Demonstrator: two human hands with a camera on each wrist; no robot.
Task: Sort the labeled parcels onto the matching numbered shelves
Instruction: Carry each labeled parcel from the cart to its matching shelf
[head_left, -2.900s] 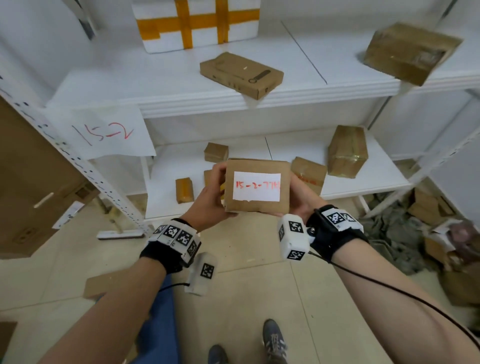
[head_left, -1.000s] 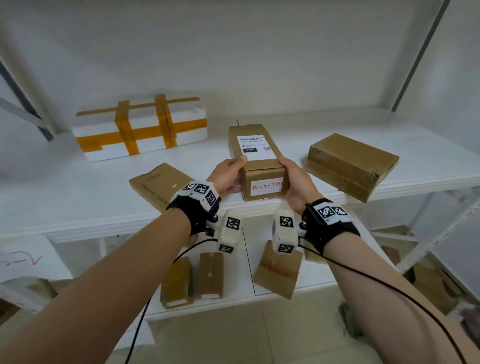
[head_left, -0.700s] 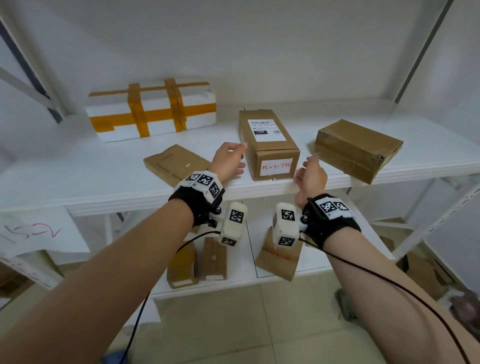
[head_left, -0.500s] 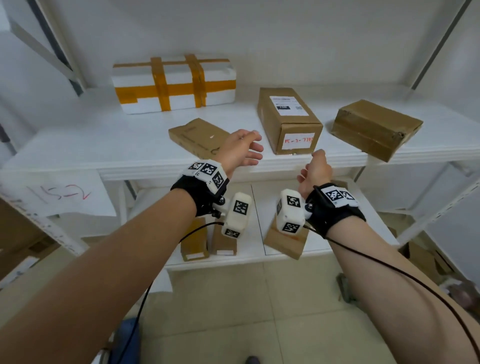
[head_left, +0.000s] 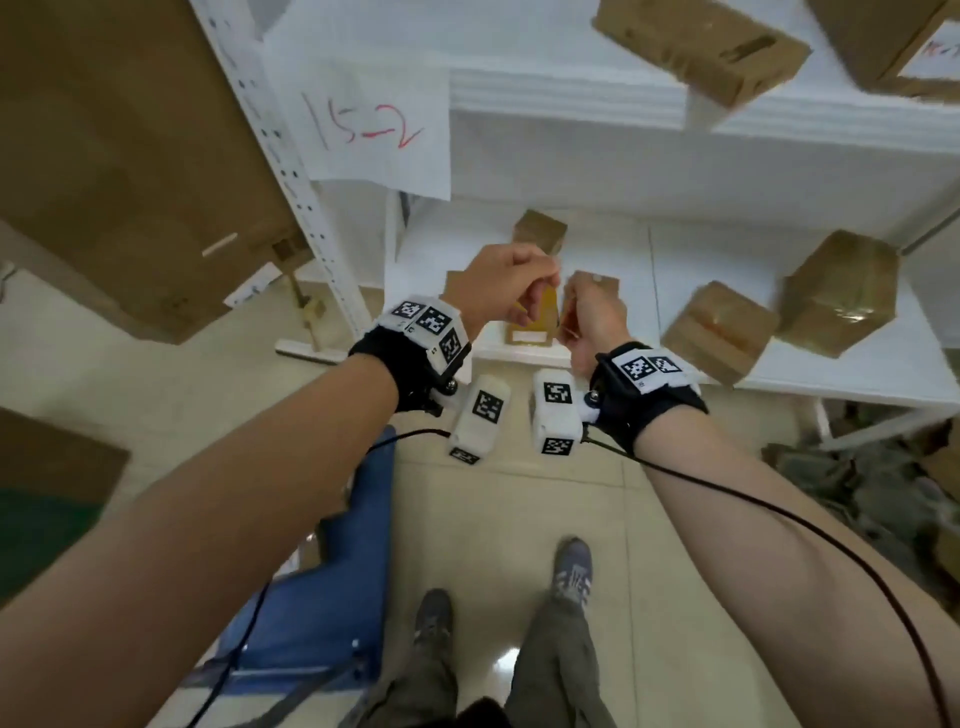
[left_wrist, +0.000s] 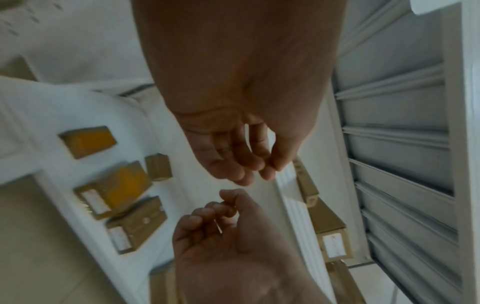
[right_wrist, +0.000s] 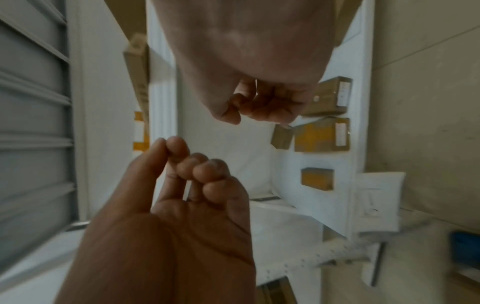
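The labeled brown parcel lies on the upper white shelf at the top right, next to a flat brown box. A paper sign reading 15-2 hangs at that shelf's left end. My left hand and right hand hang close together in front of the lower shelf, fingers loosely curled, holding nothing. The wrist views show the same: the left hand and the right hand are empty. Behind them lies a yellow-taped parcel.
Several more brown parcels sit on the lower shelf, among them two at the right. A perforated shelf post and a big cardboard box stand at the left. A blue object is by my feet. Rubbish lies at the right.
Both hands set the labeled parcel on the upper shelf, let go and dropped to the lower shelf's height. The head view has tilted down toward the floor.
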